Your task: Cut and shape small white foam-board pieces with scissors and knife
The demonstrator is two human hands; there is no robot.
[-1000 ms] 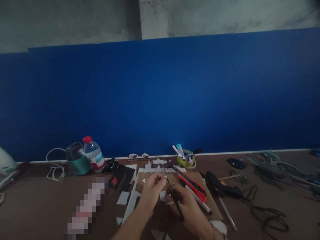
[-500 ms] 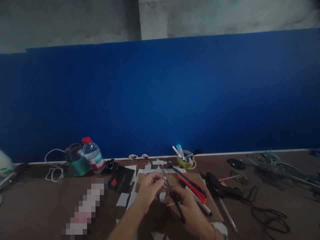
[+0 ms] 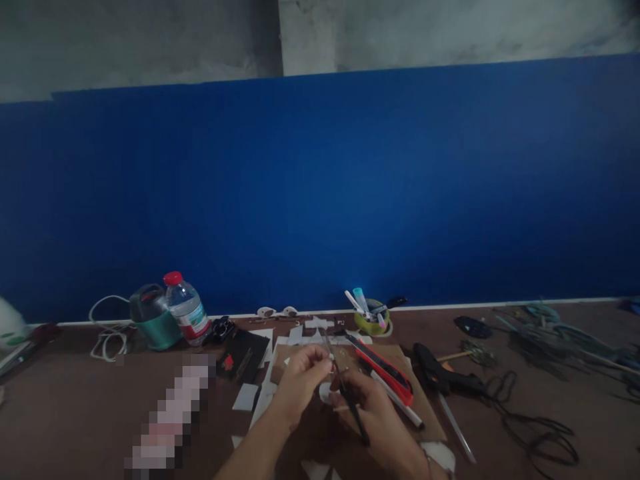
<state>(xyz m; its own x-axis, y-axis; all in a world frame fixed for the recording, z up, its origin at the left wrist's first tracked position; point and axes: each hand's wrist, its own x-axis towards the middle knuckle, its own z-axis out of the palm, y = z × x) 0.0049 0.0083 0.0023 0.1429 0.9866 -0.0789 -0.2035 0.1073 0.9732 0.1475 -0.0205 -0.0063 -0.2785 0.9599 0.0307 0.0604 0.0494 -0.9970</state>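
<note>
My left hand (image 3: 301,381) is closed in a pinch, its thumb and forefinger on a tiny white piece of paper (image 3: 331,358). My right hand (image 3: 375,413) is wrapped round dark-handled scissors (image 3: 354,407), seen nearly edge-on. Their thin blades point up and away, right beside the left fingertips. Below the blades is a rounded white paper piece (image 3: 325,393), close to the right fingers. Both hands are above a brown cardboard sheet (image 3: 425,417), and the fingers partly hide the small piece.
A red utility knife (image 3: 387,373) and a white marker (image 3: 400,403) rest on the cardboard. Pens stand in a tape roll (image 3: 371,325) behind. A black glue gun (image 3: 445,377) with its cord lies right; a water bottle (image 3: 187,310) stands left. Paper scraps (image 3: 245,397) are scattered around.
The hands stay almost in place. The small white piece shows less between the left fingertips, and the scissors have shifted very slightly. The rest is unmoved.
</note>
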